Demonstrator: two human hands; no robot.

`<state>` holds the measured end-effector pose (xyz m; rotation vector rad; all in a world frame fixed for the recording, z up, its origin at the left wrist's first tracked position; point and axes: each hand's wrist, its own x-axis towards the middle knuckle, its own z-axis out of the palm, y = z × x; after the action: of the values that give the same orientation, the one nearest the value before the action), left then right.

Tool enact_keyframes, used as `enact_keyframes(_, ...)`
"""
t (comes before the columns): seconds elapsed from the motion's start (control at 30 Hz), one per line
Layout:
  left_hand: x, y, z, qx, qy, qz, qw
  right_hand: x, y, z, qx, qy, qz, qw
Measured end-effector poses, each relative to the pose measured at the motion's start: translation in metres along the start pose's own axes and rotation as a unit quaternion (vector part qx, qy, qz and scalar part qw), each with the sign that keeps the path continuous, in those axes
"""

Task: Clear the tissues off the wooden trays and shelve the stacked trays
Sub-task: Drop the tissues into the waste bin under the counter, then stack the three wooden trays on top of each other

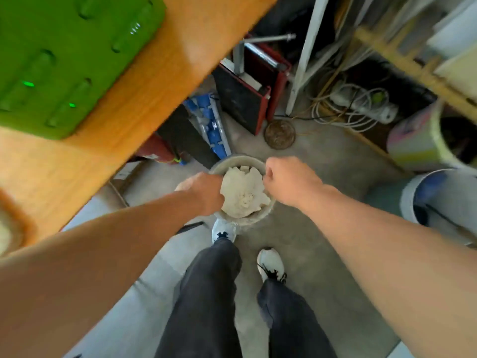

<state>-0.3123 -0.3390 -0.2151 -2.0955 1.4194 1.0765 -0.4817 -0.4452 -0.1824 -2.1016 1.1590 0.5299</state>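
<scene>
Fingers on both hands are curled under and hidden from me, so whether they pinch anything I cannot tell. I count two bare hands: the left hand (204,193) sits at the left edge of a round bin (260,220) on the floor, the right hand (289,182) at its upper right rim, knuckles up. One bin, grey and smooth-walled, holds a crumpled heap of white tissues (242,193), soft and creased, filling most of its opening between my two hands; single sheets are too blurred to count.

Two white shoes show below, the left shoe (224,229) touching the bin's near side, the right shoe (270,263) set back on the grey concrete floor (322,254). One orange wooden worktop (124,104) runs along the left, carrying one green moulded plastic piece (64,55) with oblong dimples. At the far left edge I see a blurred corner of one wooden tray (14,223) with something pale in it. Beyond the bin lies one round rusty disc (280,134), and white cables (356,107) are coiled near it.
</scene>
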Motion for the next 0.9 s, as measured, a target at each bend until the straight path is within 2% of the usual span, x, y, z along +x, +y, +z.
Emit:
enact_keyframes(0.13, -0.108, 0.016, -0.048, 0.019, 0.103, -0.027, 0.994, -0.088, -0.033, -0.056, -0.054, 0.023, -0.040, 0.997)
enact_keyframes(0.33, -0.255, 0.025, -0.081, -0.026, 0.191, -0.018, 0.981, -0.191, -0.075, -0.101, -0.123, 0.084, -0.094, 0.984)
enact_keyframes(0.43, -0.316, 0.014, -0.080, -0.091, 0.240, -0.071, 0.964, -0.221, -0.106, -0.106, -0.136, 0.095, -0.122, 0.979)
enact_keyframes(0.53, -0.369, -0.006, -0.061, -0.144, 0.285, -0.131, 0.939, -0.243, -0.144, -0.098, -0.159, 0.059, -0.165, 0.972)
enact_keyframes(0.7, -0.436, -0.049, -0.025, -0.176, 0.303, -0.220, 0.910, -0.267, -0.216, -0.072, -0.170, 0.033, -0.230, 0.958)
enact_keyframes(0.9, -0.478, -0.103, -0.011, -0.236, 0.326, -0.248, 0.881, -0.283, -0.288, -0.049, -0.187, 0.046, -0.275, 0.942)
